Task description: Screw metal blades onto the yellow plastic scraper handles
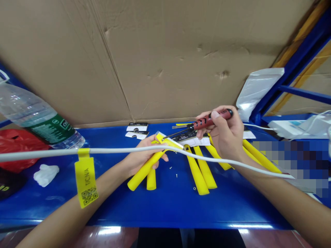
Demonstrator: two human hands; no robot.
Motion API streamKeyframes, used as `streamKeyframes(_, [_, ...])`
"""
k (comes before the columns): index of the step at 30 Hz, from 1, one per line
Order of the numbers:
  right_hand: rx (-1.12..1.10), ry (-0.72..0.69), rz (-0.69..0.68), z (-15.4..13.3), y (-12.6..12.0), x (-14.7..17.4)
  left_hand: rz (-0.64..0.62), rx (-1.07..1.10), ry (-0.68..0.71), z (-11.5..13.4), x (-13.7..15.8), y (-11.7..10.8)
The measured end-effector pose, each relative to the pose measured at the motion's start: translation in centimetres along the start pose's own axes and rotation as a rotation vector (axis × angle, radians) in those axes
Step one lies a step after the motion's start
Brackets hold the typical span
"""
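The left hand (138,156) grips the yellow-handled tool (146,172) above the table (160,210), probably for steadiness, because the right hand (229,132) holds the screwdriver (203,122) with its tip at the tool's head.

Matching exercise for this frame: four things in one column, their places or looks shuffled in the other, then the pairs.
1. Screwdriver
2. Yellow-handled tool
3. Plastic bottle
4. White wad

A. Crumpled, on the blue table
B. In the right hand
C. Bears a green label
D. In the left hand

Pairs: 1-B, 2-D, 3-C, 4-A
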State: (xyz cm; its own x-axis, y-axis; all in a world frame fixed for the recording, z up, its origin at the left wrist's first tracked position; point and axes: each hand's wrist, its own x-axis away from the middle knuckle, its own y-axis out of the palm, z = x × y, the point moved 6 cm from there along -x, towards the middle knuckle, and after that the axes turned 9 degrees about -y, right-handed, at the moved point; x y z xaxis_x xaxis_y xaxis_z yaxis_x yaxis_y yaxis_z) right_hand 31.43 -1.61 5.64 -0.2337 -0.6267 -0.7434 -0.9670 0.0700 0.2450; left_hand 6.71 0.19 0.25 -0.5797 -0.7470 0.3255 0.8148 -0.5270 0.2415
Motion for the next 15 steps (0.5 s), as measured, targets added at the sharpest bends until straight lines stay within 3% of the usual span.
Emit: streamKeyframes(15, [-0.012,-0.006,-0.021,-0.18,0.15,0.23,0.025,-0.027,-0.051,0.39,0.07,0.35])
